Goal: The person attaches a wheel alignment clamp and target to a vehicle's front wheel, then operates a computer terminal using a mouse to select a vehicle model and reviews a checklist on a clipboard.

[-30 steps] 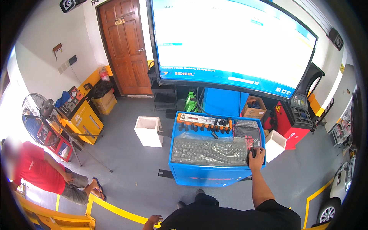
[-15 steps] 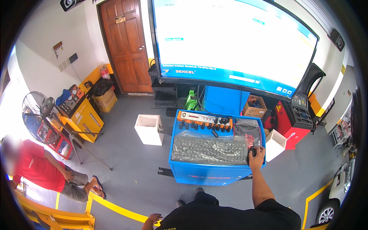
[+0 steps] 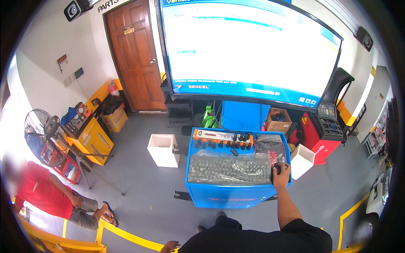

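My right hand (image 3: 283,173) is closed over a black computer mouse (image 3: 277,169) at the right front corner of a blue cabinet (image 3: 223,196). Beside the mouse, a keyboard (image 3: 230,168) lies under clear, wrinkled plastic. Behind it sits an orange-and-white panel (image 3: 215,135), with several black knob-like pieces (image 3: 219,145) in front of it. My left hand (image 3: 171,246) hangs low by my side, its fingers loosely apart and nothing seen in them.
A large lit screen (image 3: 253,50) stands beyond the cabinet. White box-shaped bins (image 3: 163,151) flank it, and a red machine (image 3: 322,139) is at right. To the left are a tripod fan (image 3: 51,126), a yellow machine (image 3: 90,141) and a person in red (image 3: 44,189).
My view has tilted up slightly, so the cabinet and screen sit lower in the picture. Blue bars on the screen differ. My right hand remains on the mouse.
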Motion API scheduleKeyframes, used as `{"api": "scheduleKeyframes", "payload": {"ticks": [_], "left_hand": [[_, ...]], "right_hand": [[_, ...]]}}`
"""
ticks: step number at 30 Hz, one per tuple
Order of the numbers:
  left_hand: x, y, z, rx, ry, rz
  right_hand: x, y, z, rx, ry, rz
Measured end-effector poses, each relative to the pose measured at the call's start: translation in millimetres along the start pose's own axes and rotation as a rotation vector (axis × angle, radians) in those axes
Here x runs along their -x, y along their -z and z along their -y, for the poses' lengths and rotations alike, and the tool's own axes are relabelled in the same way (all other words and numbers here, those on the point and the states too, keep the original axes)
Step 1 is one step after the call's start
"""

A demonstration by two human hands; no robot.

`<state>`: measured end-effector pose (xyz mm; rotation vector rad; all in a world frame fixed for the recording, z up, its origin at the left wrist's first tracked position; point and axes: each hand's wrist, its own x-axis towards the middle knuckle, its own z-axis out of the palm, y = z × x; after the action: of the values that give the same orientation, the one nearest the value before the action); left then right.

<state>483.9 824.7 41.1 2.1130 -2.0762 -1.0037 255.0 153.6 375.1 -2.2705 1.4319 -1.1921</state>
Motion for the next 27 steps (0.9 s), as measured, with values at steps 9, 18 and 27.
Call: {"api": "scheduleKeyframes", "payload": {"ticks": [9,18,27], "left_hand": [[-2.4,-3.7,3.5,0.326,0.174,-0.004],[3.2,-7.1,4.0,0.278,0.115,-0.073],[-3.7,-3.8,3.0,0.273,0.164,-0.031]], "right_hand": [[0.0,1.1,-2.0,0.023,-0.014,-0.006],[-0.3,2.0,2.5,0.028,-0.051,0.024],[-0.6,1.0,-0.1,0.061,-0.054,0.037]]}}
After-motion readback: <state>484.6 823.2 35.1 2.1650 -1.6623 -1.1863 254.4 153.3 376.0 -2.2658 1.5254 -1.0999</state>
